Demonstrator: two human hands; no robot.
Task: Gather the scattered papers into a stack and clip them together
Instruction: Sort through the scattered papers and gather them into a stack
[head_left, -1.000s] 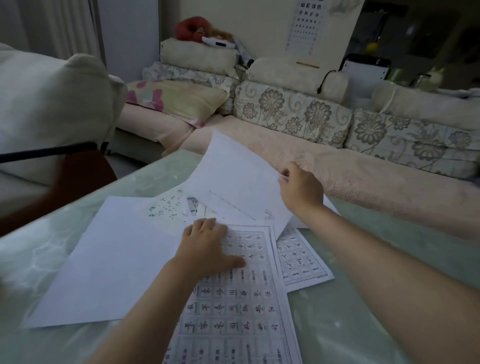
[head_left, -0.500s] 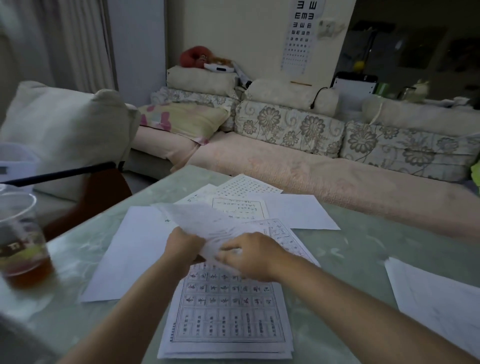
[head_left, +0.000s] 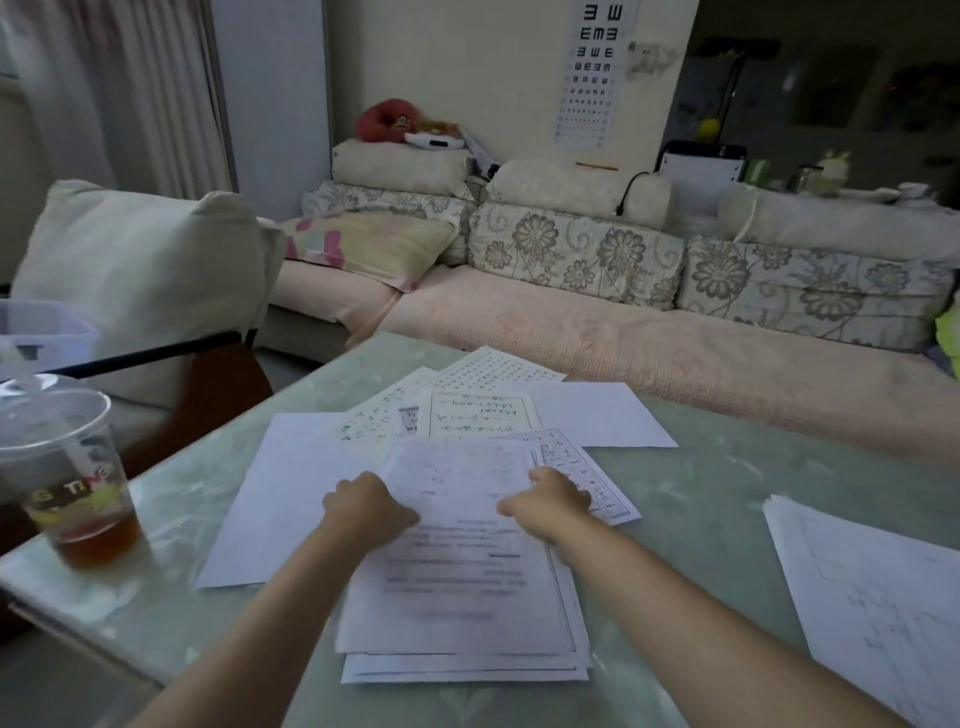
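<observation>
A stack of printed papers (head_left: 467, 667) lies on the pale green table (head_left: 706, 483) in front of me. A printed top sheet (head_left: 457, 566) rests on the stack, blurred. My left hand (head_left: 369, 506) holds its left edge with curled fingers, and my right hand (head_left: 548, 501) holds its right edge the same way. Beyond the stack lie loose sheets: a blank one (head_left: 280, 499) at the left, a handwritten one (head_left: 478, 413), a gridded one (head_left: 493, 369) and a blank one (head_left: 602, 415). Another sheet (head_left: 878, 592) lies at the far right. No clip is in view.
A plastic cup of brown tea (head_left: 72, 483) with a lid and straw stands near the table's left edge. A sofa (head_left: 623, 332) with floral cushions runs behind the table. A chair with a pale cushion (head_left: 140, 270) stands at the left.
The sheet lifted by my right hand a second ago has come down onto the stack. My left hand joined it, and both hands now sit at the sheet's side edges.
</observation>
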